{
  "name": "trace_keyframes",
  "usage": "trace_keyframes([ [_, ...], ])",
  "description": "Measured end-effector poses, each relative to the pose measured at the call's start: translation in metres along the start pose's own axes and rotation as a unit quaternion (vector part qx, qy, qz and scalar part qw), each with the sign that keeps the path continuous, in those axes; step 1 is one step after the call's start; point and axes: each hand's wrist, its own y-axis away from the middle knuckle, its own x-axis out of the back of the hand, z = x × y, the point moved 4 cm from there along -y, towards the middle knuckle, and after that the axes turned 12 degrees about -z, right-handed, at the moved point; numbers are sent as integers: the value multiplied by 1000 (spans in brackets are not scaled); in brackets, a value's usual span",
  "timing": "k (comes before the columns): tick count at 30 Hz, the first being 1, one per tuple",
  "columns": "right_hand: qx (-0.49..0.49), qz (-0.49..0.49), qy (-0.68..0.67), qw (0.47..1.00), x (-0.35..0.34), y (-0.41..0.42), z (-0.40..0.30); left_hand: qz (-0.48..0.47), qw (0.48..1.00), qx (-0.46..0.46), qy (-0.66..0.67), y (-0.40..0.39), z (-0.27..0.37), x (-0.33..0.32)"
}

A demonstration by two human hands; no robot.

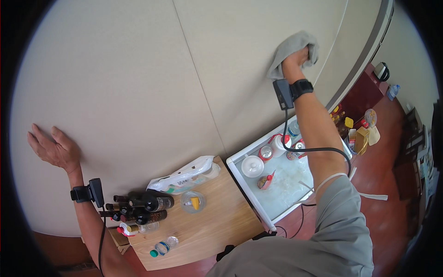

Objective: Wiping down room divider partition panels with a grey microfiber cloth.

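Observation:
Against the pale wall panel, my right hand presses a folded grey cloth, which covers most of its fingers. My left hand lies on the same wall, far to the left, with its fingers apart and nothing in it. A thin seam runs down the wall between the two hands. Each wrist wears a black strap with a small dark box and a cable. Below my right forearm stands a white-framed table with a pale marbled top.
A wooden table stands below the wall, holding dark glass bottles, a plastic package, a clear bowl and a plastic bottle. The white-framed table carries a lidded white cup, cans and a white jug.

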Motion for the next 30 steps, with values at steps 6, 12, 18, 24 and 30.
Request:
trace_keyframes([
  [6,225,-37,-2,974,13,-54,-97,1,1000,10,13,0,1,-5],
  [12,354,6,78,932,14,-28,-216,3,1000,8,3,-4,2,-2],
  [18,551,86,76,826,46,29,-300,14,1000,7,23,-7,5,1],
  [24,499,-38,54,864,53,27,-306,12,1000,-4,17,-8,-5,3],
  [30,522,5,5,853,60,21,-312,20,999,2,41,-22,-3,13],
])
